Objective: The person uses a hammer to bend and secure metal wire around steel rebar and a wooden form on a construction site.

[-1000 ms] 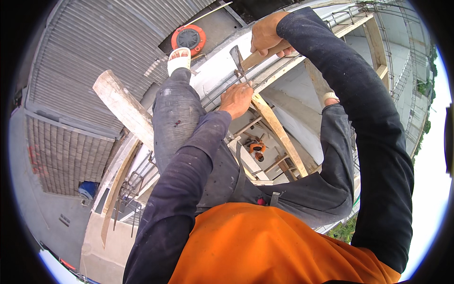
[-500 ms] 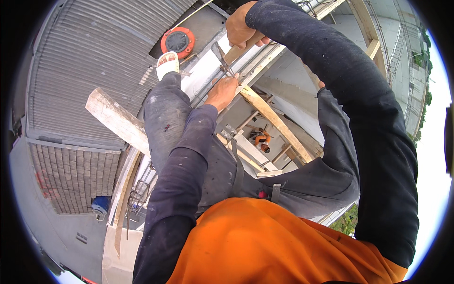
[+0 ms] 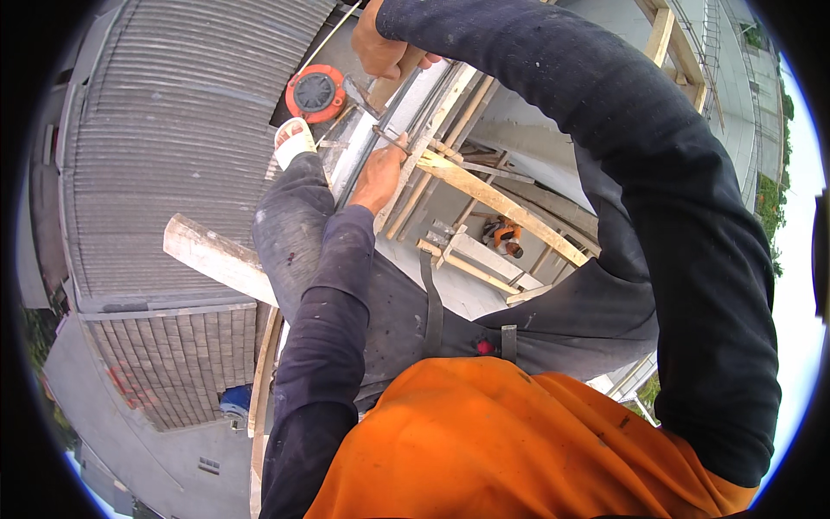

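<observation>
My right hand [image 3: 377,48] is closed round the wooden handle of a hammer [image 3: 393,85] at the top. The hammer's metal head points down toward my left hand. My left hand [image 3: 379,177] grips a thin, rusty metal piece [image 3: 391,138] at the edge of a long timber [image 3: 419,143]; its exact kind is unclear. A pale wooden brace [image 3: 501,203] slants away to the right from just beside that hand.
Far below, through the frame opening, a person in orange [image 3: 503,235] is among boards. An orange-and-black round reel [image 3: 316,92] lies beyond my sandalled foot [image 3: 294,140]. Corrugated roofing [image 3: 181,156] spreads left. A loose plank [image 3: 216,259] juts out by my left leg.
The view has shifted, so more of the opening below shows. My right hand and the hammer are further left and up in the picture; my left hand still grips the metal piece.
</observation>
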Motion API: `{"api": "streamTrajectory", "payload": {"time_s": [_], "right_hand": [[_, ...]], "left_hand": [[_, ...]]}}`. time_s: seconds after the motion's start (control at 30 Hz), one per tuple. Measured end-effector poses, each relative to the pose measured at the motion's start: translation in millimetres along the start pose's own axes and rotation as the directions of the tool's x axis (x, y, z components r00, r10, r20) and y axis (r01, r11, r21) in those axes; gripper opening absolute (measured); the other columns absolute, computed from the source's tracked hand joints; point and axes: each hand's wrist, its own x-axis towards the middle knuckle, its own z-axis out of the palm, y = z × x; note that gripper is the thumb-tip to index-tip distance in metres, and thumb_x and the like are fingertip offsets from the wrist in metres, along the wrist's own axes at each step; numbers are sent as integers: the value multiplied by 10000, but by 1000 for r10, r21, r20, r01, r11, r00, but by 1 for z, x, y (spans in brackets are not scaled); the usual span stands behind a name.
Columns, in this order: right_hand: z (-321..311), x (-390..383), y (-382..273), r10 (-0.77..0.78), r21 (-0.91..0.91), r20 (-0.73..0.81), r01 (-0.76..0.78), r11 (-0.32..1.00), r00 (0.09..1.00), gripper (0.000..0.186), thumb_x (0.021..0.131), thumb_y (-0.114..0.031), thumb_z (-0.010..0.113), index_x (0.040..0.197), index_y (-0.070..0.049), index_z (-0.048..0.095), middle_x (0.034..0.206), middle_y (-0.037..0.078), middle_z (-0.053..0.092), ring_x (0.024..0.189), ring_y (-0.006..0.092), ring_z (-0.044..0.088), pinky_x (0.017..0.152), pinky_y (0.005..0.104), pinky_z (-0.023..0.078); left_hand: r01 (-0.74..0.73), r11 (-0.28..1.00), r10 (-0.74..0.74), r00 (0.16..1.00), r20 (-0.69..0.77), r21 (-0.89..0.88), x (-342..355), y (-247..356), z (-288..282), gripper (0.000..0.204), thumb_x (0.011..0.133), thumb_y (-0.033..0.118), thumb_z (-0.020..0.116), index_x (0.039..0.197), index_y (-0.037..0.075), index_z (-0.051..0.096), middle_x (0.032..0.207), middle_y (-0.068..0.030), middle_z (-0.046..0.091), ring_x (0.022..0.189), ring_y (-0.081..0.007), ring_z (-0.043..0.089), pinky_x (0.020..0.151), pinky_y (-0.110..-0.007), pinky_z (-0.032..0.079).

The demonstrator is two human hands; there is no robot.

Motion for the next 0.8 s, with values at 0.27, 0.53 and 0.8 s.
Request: {"api": "streamTrajectory", "payload": {"time_s": [0.27, 0.53, 0.8], "right_hand": [[3, -3, 1, 7, -8, 17, -7, 1000, 1000, 423, 866, -144, 617, 1279, -79, 679, 762, 107, 667, 581, 204, 652, 546, 343, 558], [0, 1, -11, -16, -27, 12, 16, 1000, 1000, 414, 869, -149, 617, 1271, -75, 681, 776, 107, 671, 595, 208, 656, 555, 347, 559], [10, -11, 6, -7, 31, -21, 8, 999, 1000, 405, 872, -154, 617, 1263, -71, 684, 790, 108, 675, 609, 211, 660, 565, 351, 559]], "left_hand": [[24, 999, -24, 1000, 0, 23, -4, 18, 4, 674, 1057, 548, 369, 1052, -63, 654, 1088, -334, 654, 1020, -491, 577, 941, -494, 409], [31, 997, -30, 999, -21, 64, -8, 18, -3, 678, 1053, 551, 357, 1034, -51, 668, 1039, -334, 661, 1022, -507, 572, 933, -506, 411], [120, 993, -121, 990, 76, 23, 1, 14, -1, 712, 1004, 559, 448, 1290, -65, 638, 1266, -253, 663, 1184, -337, 595, 1067, -384, 383]]}}
